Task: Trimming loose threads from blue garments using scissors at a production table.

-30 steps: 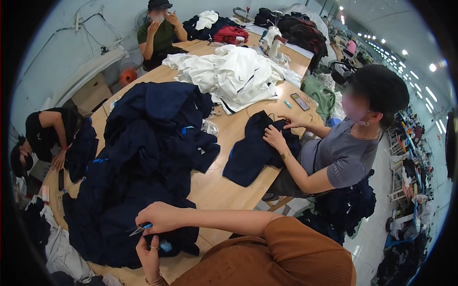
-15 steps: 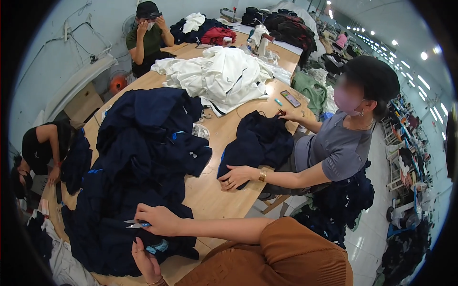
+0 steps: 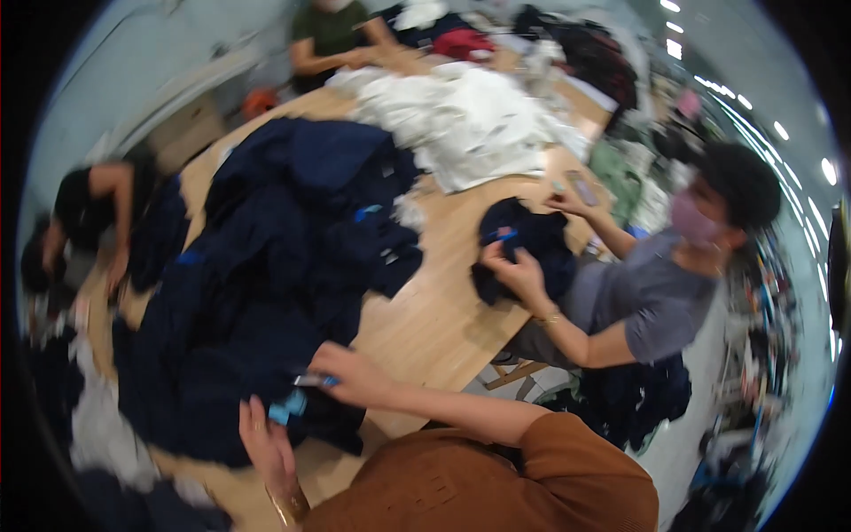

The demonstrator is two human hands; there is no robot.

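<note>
My right hand [image 3: 355, 377] is closed around small thread snips [image 3: 310, 381] with blue on their handle. Their blades point left over a navy garment [image 3: 208, 372] in the large dark pile. Below and left of the snips, my left hand [image 3: 269, 448] rests at the pile's near edge, its fingers stretched out. Right by those fingertips lies a light-blue patch [image 3: 288, 408] on the navy cloth; whether they touch it, blur hides.
The wooden table [image 3: 417, 332] carries a white garment heap [image 3: 479, 115] at the back. A co-worker in grey [image 3: 674, 310] handles a dark garment [image 3: 541, 253] on the right. Another person [image 3: 332, 44] is at the far end, and one in black [image 3: 93, 199] bends at the left.
The view has shifted and blurred. My right hand and the snips have moved right, away from my left hand. The co-worker's near hand has lifted onto the gathered garment. The far person's hands have lowered.
</note>
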